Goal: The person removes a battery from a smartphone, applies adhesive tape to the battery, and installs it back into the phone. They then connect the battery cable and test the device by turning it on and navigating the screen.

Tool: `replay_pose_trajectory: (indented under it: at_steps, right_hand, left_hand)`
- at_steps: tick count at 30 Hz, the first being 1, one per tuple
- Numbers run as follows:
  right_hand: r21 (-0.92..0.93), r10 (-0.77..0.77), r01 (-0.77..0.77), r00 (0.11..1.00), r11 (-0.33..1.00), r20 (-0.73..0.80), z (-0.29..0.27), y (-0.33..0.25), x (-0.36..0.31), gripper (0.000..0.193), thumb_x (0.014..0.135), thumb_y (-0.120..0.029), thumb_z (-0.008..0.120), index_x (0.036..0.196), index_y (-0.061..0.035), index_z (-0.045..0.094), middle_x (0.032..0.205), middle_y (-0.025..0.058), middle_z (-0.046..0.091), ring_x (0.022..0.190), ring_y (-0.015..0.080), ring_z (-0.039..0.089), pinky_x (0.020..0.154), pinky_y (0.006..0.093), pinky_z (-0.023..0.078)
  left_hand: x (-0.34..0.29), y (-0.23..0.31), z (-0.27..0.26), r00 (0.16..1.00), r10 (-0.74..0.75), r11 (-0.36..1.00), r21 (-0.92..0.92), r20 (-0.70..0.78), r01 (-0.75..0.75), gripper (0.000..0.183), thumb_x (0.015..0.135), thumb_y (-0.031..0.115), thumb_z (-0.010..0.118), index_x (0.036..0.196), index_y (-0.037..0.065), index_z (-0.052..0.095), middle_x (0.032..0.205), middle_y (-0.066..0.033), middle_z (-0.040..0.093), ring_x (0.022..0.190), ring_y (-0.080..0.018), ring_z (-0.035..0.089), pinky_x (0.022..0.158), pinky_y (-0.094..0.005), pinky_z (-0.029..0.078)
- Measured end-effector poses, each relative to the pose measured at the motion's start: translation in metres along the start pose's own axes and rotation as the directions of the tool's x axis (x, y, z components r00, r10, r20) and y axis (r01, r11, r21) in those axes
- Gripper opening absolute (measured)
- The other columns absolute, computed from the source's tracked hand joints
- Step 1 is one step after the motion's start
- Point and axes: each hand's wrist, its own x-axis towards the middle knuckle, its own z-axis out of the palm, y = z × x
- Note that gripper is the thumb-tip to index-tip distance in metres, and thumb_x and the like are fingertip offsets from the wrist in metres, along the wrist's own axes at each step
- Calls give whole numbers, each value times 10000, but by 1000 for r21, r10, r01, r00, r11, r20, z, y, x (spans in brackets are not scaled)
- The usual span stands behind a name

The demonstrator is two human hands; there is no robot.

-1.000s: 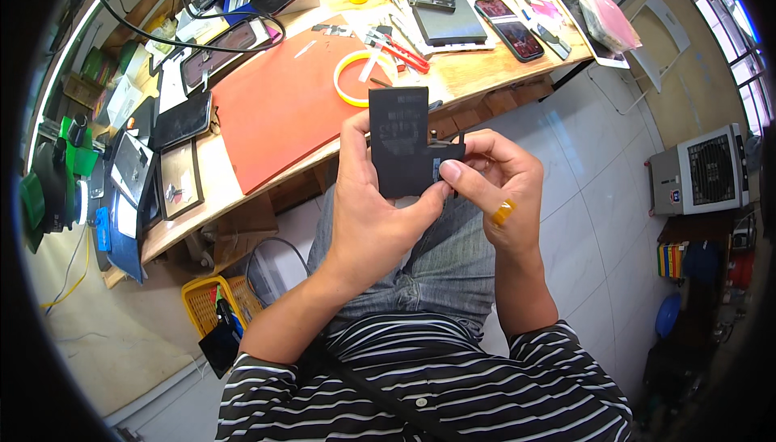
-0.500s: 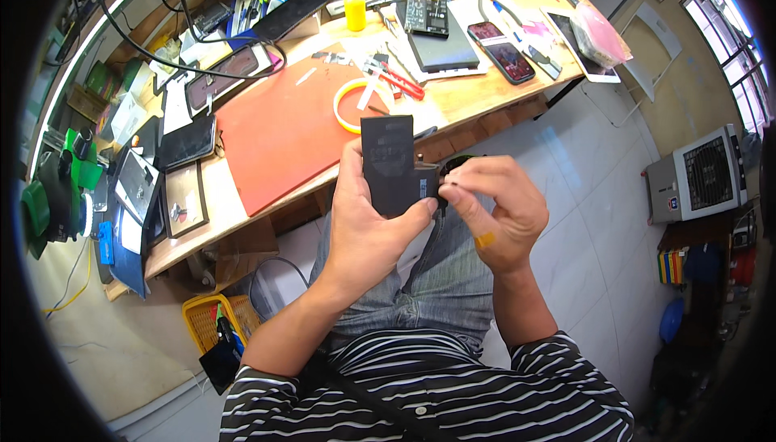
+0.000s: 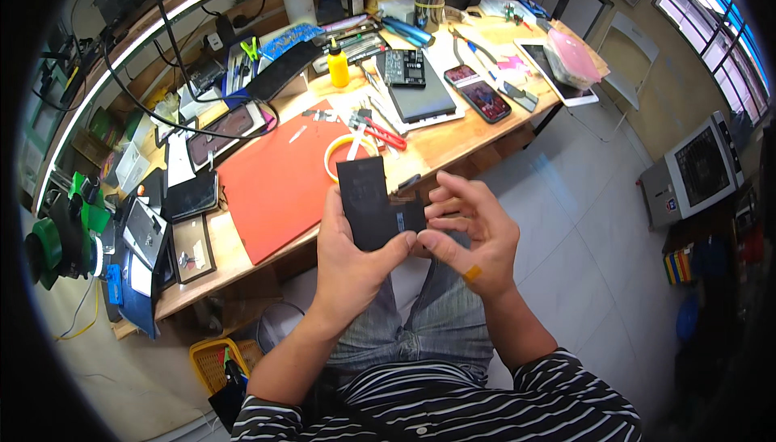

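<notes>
The left hand [image 3: 343, 272] grasps a black, L-shaped phone battery [image 3: 362, 206], held up in front of the person's lap, just beyond the near edge of the wooden counter [image 3: 436, 155]. Its thumb lies across the lower edge of the battery, and its other fingers wrap behind the left side, mostly hidden. The battery's tall part points away from the person, and its short leg, with a small pale-blue label [image 3: 400, 221], points to the right.

The right hand [image 3: 478, 244] is just beside that short leg, with its fingers [image 3: 462, 193] loosely curled and parted from the thumb, so the grip looks released. The thumb tip is close to the left thumb; whether any right fingertip touches the battery, I cannot tell. A strip of amber tape [image 3: 473, 274] sits at the base of the right thumb.

Past the battery, a yellow tape roll [image 3: 330, 166] lies partly over an orange-red mat [image 3: 271, 191], near a red-handled tool [image 3: 386, 133]. Farther back on the counter are a yellow bottle [image 3: 338, 70], a circuit board [image 3: 403, 68] resting on a dark grey slab [image 3: 420, 101], and a smartphone [image 3: 487, 103] with its screen lit.
</notes>
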Motion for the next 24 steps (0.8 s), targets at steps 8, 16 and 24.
replay_pose_trajectory:
  at_steps: [8,16,24]
  right_hand:
    - [338,291,-321,947,885,138,-2,1,4,358,859,-28,803,1169,69,653,1147,117,655,1023,167,667,846,290,583]
    - [408,318,-354,935,842,157,-3,-2,9,164,884,-7,765,1016,52,686,909,67,710,815,101,668,764,243,564]
    - [283,372,-367,928,886,38,-5,-1,11,161,867,-48,739,998,37,700,962,78,682,842,130,644,801,270,515]
  left_hand:
    - [5,1,7,996,89,995,33,14,-90,598,820,-79,718,1328,1,412,1222,-114,594,1101,-151,618,943,-306,528]
    - [-2,1,12,998,45,998,34,54,-46,612,855,-90,678,1366,2,355,1213,-115,585,1099,-158,629,895,-299,576]
    - [-10,-6,8,986,-98,987,-115,135,114,573,848,-98,649,1350,6,391,1205,-122,600,1016,-155,654,772,-298,613]
